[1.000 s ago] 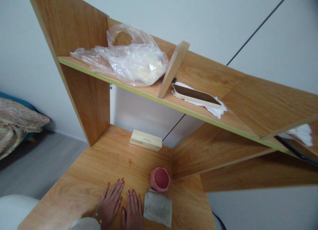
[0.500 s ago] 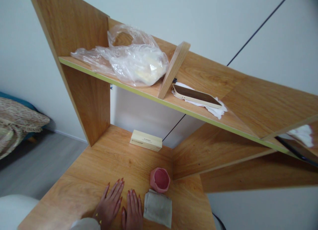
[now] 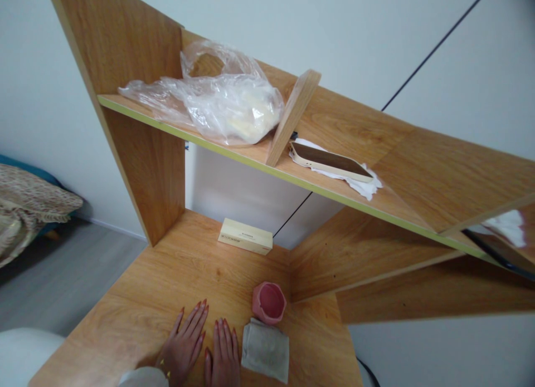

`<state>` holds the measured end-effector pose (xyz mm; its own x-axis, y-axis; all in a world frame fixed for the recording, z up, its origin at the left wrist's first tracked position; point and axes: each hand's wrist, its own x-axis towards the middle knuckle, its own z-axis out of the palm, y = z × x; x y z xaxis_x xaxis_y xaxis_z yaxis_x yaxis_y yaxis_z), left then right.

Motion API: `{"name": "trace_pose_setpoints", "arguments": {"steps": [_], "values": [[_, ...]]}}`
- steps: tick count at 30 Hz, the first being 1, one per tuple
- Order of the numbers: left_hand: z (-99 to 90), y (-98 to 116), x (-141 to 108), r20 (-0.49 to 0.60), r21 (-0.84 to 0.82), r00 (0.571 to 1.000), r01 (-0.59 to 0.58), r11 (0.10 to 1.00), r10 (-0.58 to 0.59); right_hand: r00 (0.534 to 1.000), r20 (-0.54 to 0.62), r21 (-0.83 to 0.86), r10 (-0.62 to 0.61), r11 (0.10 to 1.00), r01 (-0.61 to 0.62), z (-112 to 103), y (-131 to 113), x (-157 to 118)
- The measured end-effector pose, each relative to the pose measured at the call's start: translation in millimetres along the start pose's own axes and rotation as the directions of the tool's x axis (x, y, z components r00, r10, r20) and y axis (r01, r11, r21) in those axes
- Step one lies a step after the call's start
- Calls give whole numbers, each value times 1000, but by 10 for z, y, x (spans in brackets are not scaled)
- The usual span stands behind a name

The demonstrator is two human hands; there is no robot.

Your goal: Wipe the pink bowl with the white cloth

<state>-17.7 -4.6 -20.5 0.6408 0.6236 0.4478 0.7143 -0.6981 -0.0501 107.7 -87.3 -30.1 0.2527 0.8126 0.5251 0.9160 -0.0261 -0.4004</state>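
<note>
My left hand [image 3: 186,339] lies flat on the wooden desk [image 3: 167,281], fingers stretched out and holding nothing. Beside it, my right hand [image 3: 223,351] also rests palm down with straight fingers. Just right of that hand is a folded grey-green cloth [image 3: 266,351]. A pink faceted pot [image 3: 270,303] stands at the cloth's far edge; the angle shows its inside, with nothing visible in it. Farther back, a long cream box [image 3: 246,236] with printed lettering lies near the rear edge of the desk.
Above the desk runs a wooden shelf [image 3: 234,153] carrying a clear plastic bag [image 3: 234,108], an upright divider [image 3: 295,117] and a dark-topped, phone-like device [image 3: 332,161] on white tissue. Side panels enclose the desk. A white rounded seat [image 3: 27,356] and a draped blue chair [image 3: 35,203] are at left.
</note>
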Motion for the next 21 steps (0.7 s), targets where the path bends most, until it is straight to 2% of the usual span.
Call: {"name": "trace_pose_setpoints", "arguments": {"steps": [12,17,21], "values": [[-4,-21,0,-16,6,999,-29,1000,29,1000,-8,-18,-19,1000,19,-5,4,-6],[26,-5,-21,28,-7,1000,-5,1000,5,999,-42,3,-17,1000,17,9,14,7],[31,4,-22,-1,3,1000,-10,1000,10,998,-55,28,-12,1000,14,5,0,17]]}}
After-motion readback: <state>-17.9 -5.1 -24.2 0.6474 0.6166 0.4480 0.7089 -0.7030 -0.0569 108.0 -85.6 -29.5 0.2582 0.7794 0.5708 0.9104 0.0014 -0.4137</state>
